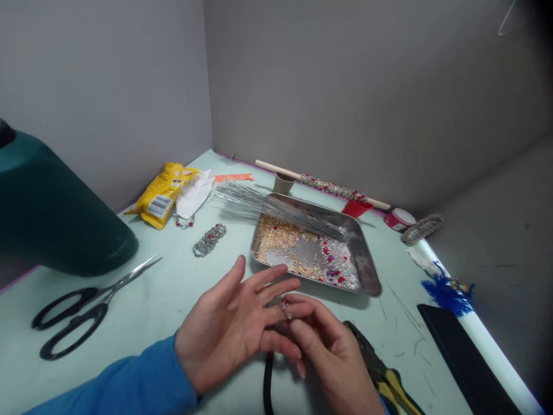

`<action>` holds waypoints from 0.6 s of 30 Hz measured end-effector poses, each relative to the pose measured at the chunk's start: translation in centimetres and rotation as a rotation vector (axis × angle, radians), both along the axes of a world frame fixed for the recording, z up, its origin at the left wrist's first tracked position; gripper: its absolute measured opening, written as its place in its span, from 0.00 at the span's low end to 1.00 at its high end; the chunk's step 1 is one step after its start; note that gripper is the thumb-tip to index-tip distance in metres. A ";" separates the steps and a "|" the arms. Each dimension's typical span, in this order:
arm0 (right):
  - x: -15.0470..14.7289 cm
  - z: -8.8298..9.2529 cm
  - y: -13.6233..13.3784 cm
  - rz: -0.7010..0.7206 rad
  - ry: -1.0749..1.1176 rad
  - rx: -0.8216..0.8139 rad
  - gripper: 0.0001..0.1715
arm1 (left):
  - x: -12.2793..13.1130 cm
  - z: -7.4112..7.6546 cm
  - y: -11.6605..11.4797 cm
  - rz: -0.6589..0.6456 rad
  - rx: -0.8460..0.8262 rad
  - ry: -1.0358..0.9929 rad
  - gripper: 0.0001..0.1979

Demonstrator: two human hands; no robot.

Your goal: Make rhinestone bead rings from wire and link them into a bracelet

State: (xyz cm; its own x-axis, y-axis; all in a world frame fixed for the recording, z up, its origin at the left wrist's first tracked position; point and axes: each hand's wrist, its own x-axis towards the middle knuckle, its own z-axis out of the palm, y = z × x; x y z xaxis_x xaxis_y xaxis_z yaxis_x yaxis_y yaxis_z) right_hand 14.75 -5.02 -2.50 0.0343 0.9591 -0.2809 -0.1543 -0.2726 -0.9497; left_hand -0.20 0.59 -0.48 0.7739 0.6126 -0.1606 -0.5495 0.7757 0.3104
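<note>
Palm upturned, left hand (228, 323) splayed; right hand (330, 346) pinching beaded ring (286, 310)

ring (286, 309): glossy metal | tray (366, 265): shiny metal | sleeve (133, 377): matt cloth

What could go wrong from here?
The beaded ring at the left hand's fingers might drop if the right hand fumbles it.
The wires jut past the tray's rim, so a knock could shift them and scatter beads.
The scissors lie with bare blades; a leftward reach might meet them.
</note>
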 end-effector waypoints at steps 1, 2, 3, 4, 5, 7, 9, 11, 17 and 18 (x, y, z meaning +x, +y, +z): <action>-0.1 -0.1 0.0 0.014 0.016 -0.005 0.15 | 0.0 -0.1 -0.1 -0.009 0.005 -0.010 0.31; -0.2 -0.1 0.1 0.023 0.034 -0.006 0.15 | 0.0 -0.1 -0.2 -0.017 0.013 -0.019 0.31; -0.3 -0.2 0.1 0.027 0.051 -0.005 0.14 | 0.1 -0.2 -0.3 -0.023 0.022 -0.026 0.32; -0.4 -0.2 0.1 0.023 0.063 -0.005 0.14 | 0.1 -0.2 -0.3 -0.029 0.031 -0.034 0.32; -0.5 -0.3 0.2 0.022 0.072 -0.006 0.14 | 0.1 -0.2 -0.4 -0.034 0.040 -0.043 0.32; -0.7 -0.4 0.1 0.016 0.086 -0.007 0.14 | 0.2 -0.2 -0.5 -0.041 0.053 -0.060 0.32; -0.8 -0.5 0.0 0.015 0.097 -0.010 0.15 | 0.2 -0.2 -0.5 -0.044 0.064 -0.066 0.33; -0.8 -0.5 -0.1 0.021 0.108 -0.013 0.15 | 0.1 -0.1 -0.5 -0.053 0.082 -0.067 0.33; -0.9 -0.6 -0.3 0.053 0.096 -0.037 0.20 | -0.1 -0.2 -0.7 -0.086 0.129 -0.071 0.34; -0.9 -0.6 -0.3 0.048 0.091 -0.034 0.20 | -0.1 -0.2 -0.7 -0.089 0.135 -0.078 0.34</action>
State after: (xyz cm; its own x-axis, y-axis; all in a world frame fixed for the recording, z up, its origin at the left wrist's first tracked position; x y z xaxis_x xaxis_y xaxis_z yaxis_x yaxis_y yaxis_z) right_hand 13.81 -5.33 -3.13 -0.0388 0.9488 -0.3134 -0.2255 -0.3139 -0.9223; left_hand -0.26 -0.14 -0.66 0.8328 0.5532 -0.0190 -0.5073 0.7765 0.3737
